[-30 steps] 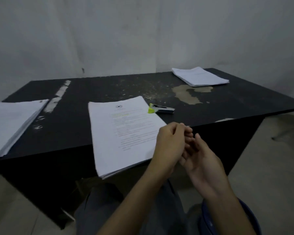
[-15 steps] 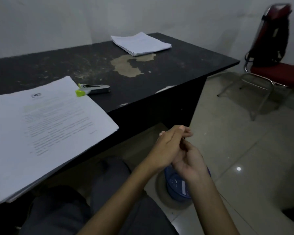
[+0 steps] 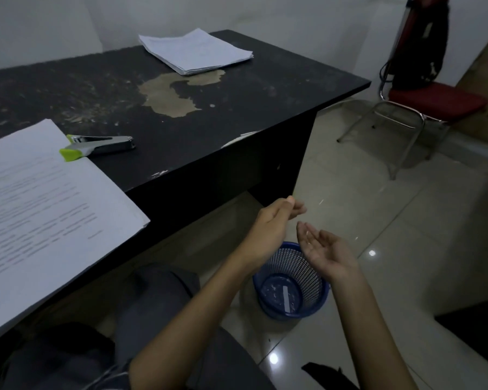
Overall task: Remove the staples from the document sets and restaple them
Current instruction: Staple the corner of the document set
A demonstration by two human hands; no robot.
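two hands: left hand (image 3: 273, 222), right hand (image 3: 327, 251). two stacks: near stack (image 3: 40, 209) left of the left hand, far stack (image 3: 195, 50) beyond it. one stapler (image 3: 99, 144). one basket (image 3: 310, 280) under the hands. one chair (image 3: 434, 99) beyond the right hand. one desk (image 3: 237, 114).

1. Near document stack (image 3: 40, 215): white printed pages, text side up, lying flat at the front left of the desk (image 3: 237, 114), near corner poking out past the edge.
2. Second document stack (image 3: 197, 52): flat at the far edge, sheets slightly fanned, well apart from the first.
3. Stapler (image 3: 99, 146): silver with a lime-green end, lying just beside the near stack, green end at the paper's edge.
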